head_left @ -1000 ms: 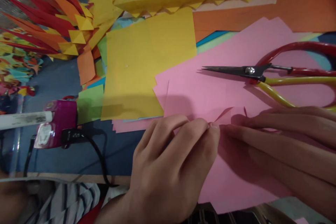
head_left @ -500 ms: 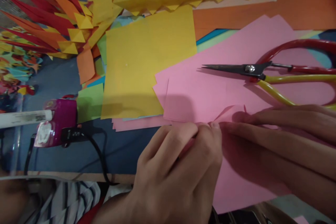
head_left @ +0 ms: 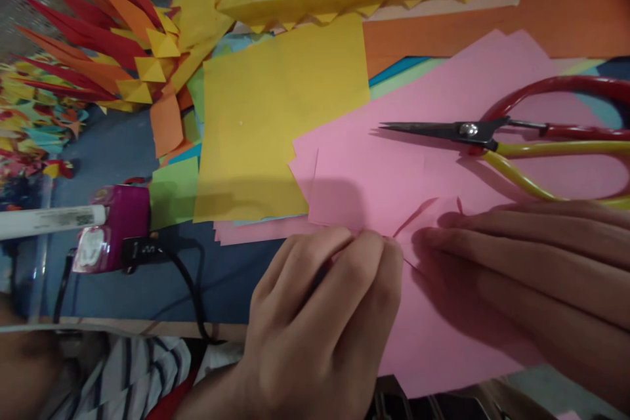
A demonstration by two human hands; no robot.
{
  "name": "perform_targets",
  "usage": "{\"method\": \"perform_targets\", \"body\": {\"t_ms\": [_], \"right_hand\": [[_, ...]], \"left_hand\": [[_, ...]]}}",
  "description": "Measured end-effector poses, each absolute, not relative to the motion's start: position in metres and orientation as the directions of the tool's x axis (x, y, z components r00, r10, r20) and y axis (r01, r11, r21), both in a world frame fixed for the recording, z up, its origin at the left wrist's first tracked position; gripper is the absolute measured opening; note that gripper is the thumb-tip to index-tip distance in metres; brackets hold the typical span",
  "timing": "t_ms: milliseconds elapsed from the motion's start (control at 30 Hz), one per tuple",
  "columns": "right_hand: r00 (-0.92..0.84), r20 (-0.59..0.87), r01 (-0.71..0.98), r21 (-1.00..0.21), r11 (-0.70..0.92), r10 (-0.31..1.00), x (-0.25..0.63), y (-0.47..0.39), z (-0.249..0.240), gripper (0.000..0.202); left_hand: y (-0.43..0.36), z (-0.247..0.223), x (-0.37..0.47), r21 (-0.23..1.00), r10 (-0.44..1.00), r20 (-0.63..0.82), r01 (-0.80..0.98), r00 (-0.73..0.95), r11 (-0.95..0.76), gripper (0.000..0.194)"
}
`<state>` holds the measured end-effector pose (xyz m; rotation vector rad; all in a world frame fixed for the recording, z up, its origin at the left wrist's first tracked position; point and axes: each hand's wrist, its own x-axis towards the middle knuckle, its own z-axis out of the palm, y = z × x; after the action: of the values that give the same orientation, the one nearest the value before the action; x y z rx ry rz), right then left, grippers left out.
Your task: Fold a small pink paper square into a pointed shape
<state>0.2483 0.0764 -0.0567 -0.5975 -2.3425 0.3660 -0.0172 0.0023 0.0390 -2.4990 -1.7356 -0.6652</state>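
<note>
under both hands, a pink sheet lies on the worktop. left hand curled, fingertips pinched together on a small pink fold at the sheet's near edge; half a second ago that pinch sat closer to the right fingertips, now a slight gap shows. right hand flat, fingers together, pressing the sheet down. judged: crease being worked along. scissors closed, just beyond the right hand; yellow sheet beyond the left hand.
</note>
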Motion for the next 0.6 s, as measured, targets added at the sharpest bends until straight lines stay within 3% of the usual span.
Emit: {"method": "perform_targets", "body": {"t_ms": [67, 167, 333, 500, 600], "right_hand": [[-0.663, 0.549, 0.317, -0.412, 0.855, 0.510, 0.248, 0.077, -0.055, 0.041], [-0.663, 0.545, 0.319, -0.414, 0.852, 0.513, 0.248, 0.079, -0.051, 0.042], [-0.665, 0.543, 0.318, -0.416, 0.852, 0.513, 0.250, 0.081, -0.043, 0.042], [-0.676, 0.542, 0.303, -0.412, 0.859, 0.499, 0.247, 0.085, -0.033, 0.044], [-0.681, 0.539, 0.304, -0.409, 0.860, 0.497, 0.244, 0.087, -0.022, 0.047]], "left_hand": [[0.003, 0.039, -0.017, 0.175, 0.872, 0.397, 0.909, 0.287, -0.378, 0.021], [0.004, 0.044, -0.017, 0.123, 0.883, 0.315, 0.908, 0.348, -0.401, 0.018], [0.008, 0.050, -0.020, 0.135, 0.888, 0.266, 0.898, 0.375, -0.419, 0.018], [0.012, 0.042, -0.022, 0.133, 0.886, 0.271, 0.897, 0.377, -0.422, 0.039], [0.014, 0.041, -0.023, 0.076, 0.885, 0.250, 0.903, 0.394, -0.423, 0.039]]}}
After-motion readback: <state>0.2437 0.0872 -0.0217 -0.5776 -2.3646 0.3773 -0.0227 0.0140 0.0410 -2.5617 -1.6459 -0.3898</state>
